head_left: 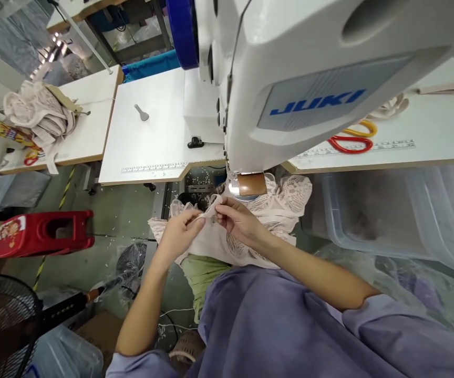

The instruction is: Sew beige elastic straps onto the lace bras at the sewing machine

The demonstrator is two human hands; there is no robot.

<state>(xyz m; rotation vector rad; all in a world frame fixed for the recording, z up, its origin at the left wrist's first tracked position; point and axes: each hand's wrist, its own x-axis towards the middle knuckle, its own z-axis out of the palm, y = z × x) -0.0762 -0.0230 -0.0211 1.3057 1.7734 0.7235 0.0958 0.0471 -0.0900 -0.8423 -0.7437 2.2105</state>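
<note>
A pale pink lace garment (pixel 278 207) hangs below the needle end of a white JUKI sewing machine (pixel 290 73). My left hand (pixel 182 231) pinches the garment's folded edge from the left. My right hand (pixel 237 218) pinches the same edge from the right, fingertips almost touching the left hand's. Both hands are just below and in front of the machine's foot area, where a brown patch (pixel 251 185) sits. The rest of the fabric drapes down toward my lap.
The white sewing table (pixel 152 136) carries a ruler strip and a small grey tool (pixel 142 112). Red and yellow scissors (pixel 353 137) lie at the right. A clear plastic bin (pixel 400 210) stands right, a red stool (pixel 45 232) and a black fan (pixel 2 320) left. Pink fabric pile (pixel 38 113) on the far table.
</note>
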